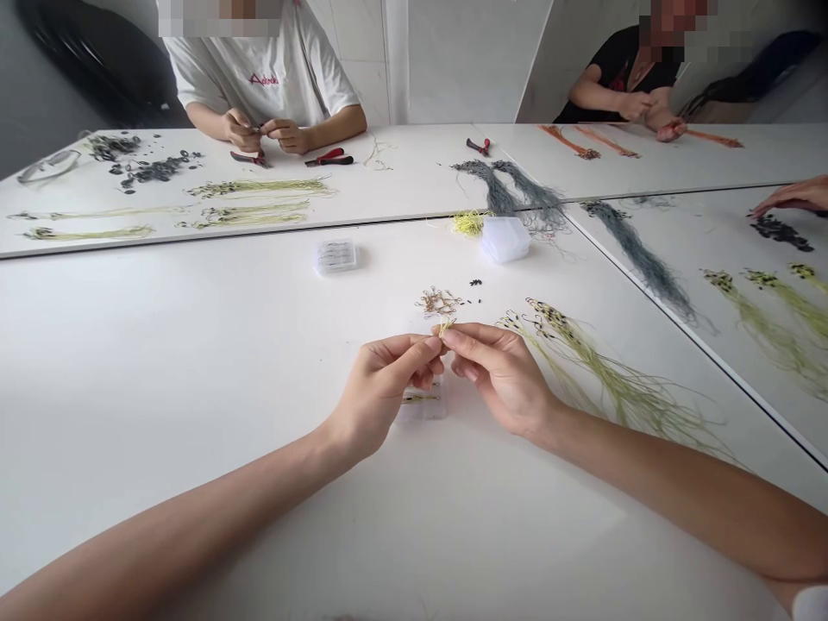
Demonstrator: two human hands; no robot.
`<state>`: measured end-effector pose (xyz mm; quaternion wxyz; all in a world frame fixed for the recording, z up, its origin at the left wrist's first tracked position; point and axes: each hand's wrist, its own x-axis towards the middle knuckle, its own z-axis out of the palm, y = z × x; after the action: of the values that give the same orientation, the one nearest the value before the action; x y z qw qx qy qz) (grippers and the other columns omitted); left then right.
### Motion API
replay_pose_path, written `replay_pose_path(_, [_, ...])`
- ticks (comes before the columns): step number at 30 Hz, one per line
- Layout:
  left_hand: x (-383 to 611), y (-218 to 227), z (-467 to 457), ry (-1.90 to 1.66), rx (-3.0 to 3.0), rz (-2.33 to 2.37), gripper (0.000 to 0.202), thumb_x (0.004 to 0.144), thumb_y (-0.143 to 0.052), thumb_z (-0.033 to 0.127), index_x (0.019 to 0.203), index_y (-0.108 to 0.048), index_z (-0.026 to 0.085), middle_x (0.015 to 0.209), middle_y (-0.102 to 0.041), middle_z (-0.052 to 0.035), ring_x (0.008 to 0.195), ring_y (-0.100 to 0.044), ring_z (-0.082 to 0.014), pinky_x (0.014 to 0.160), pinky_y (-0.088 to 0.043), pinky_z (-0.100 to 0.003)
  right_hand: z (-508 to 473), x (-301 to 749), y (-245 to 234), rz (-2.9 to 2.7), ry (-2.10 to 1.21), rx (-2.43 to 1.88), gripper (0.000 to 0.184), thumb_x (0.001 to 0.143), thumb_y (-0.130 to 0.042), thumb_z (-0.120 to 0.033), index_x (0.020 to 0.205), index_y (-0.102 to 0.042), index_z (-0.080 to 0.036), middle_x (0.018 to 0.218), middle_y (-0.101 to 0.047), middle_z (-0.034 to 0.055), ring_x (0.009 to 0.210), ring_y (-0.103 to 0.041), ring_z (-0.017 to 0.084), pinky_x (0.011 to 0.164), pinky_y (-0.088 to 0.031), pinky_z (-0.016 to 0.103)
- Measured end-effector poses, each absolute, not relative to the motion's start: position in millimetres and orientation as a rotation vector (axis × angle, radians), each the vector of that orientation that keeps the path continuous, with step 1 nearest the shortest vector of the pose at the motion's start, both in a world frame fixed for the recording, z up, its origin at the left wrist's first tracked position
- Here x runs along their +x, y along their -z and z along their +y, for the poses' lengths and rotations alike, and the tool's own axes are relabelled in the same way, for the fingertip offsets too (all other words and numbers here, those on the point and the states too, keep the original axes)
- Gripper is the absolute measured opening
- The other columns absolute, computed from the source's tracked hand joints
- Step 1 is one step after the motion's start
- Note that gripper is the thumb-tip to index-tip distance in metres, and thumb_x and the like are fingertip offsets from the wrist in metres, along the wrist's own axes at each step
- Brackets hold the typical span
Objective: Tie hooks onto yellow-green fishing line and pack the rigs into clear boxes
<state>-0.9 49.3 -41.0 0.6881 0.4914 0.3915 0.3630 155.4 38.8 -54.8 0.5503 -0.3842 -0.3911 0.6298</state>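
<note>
1. Grip: left hand [381, 388] and right hand [501, 375] meet fingertip to fingertip; each has thumb and forefinger pinched shut on the same short yellow cord [445, 326]; cord end sticks up just above the fingertips, held over the worktop centre.
2. Directly below the hands: small clear box [423, 405] on the worktop, partly covered by the left hand; a thin yellowish piece shows inside, rest unreadable.
3. Just beyond the fingertips: loose pile of metal hooks [438, 302]; a few black beads [475, 283] near it.
4. Right of the right hand: bundle of pale green cords [601, 371] with black beads at the near ends, fanned out toward the worktop edge.
5. Further back: flat clear case [335, 255], contents too small to tell; frosted lidded box [505, 239], contents not visible; yellow tangle [467, 224] beside it; grey cords [511, 194] behind.
6. Surface: white worktop [161, 362], matte, butted against more white worktops carrying more cord bundles and red-handled pliers [329, 158].
7. Room: white wall behind; person in white shirt [259, 78] working with both hands opposite; person in black top [621, 82] far right; another hand [793, 197] at the right edge.
</note>
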Motion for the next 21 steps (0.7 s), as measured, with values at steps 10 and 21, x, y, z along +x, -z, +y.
replay_pose_path(10, [0.2,39.5,47.2,-0.835,1.143,0.909,0.026,0.089,-0.057,0.035,0.075,-0.068,0.015,0.070,-0.054,-0.0014,0.065,-0.042,-0.0114,0.061,-0.037,-0.024,39.6,155.6,58.2,-0.878,-1.538,-0.953,0.008,0.074,-0.076,-0.030,0.081,-0.077,-0.025,0.079,-0.067,0.0016,0.062,-0.046,0.011,0.052,-0.029,0.027])
replay_pose_path(21, [-1.0,38.2,45.8,-0.861,1.184,0.903,0.027,0.092,-0.055,0.034,0.076,-0.066,0.015,0.069,-0.050,0.0002,0.066,-0.043,-0.0105,0.063,-0.038,-0.024,35.2,153.9,50.9,-1.102,-1.440,-0.900,0.016,0.085,-0.063,-0.031,0.081,-0.075,-0.021,0.069,-0.064,0.0011,0.059,-0.050,0.011,0.052,-0.031,0.028])
